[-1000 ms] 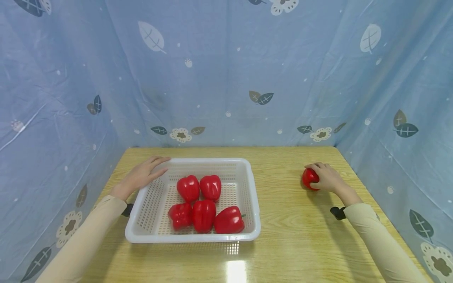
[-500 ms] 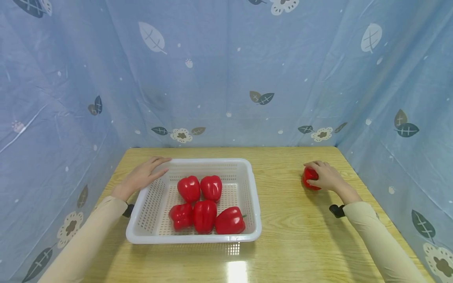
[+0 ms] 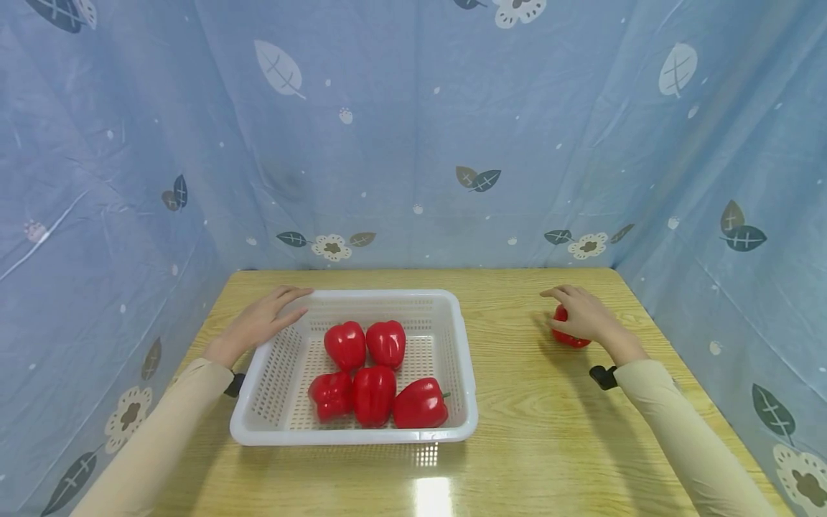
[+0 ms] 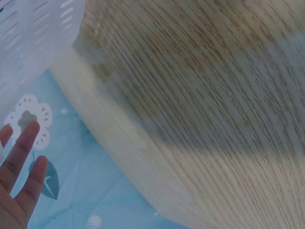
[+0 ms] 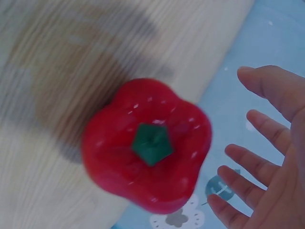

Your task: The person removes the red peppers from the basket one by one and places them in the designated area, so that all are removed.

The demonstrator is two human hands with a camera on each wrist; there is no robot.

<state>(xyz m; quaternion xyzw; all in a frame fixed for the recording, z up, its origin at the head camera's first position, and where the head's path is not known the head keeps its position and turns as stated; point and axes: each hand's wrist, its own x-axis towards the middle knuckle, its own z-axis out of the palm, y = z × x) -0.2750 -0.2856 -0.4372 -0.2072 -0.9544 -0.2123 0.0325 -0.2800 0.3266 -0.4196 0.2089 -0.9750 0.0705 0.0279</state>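
My right hand (image 3: 588,314) is over a red bell pepper (image 3: 568,334) on the right part of the table. In the right wrist view its fingers are spread and apart from the pepper (image 5: 147,143), whose green stem faces the camera. My left hand (image 3: 258,319) lies at the far left corner of a white plastic basket (image 3: 352,436), fingers extended along the rim. Spread fingers of that hand (image 4: 21,176) show in the left wrist view below the basket wall (image 4: 33,43). Several red bell peppers (image 3: 373,396) lie inside the basket.
The wooden table (image 3: 517,402) carries the basket left of centre. A blue patterned curtain (image 3: 413,143) stands behind the table's far edge and along both sides.
The right hand has let go of the red bell pepper: its fingers have straightened and shifted slightly left over it. The left hand and the basket stay where they were.
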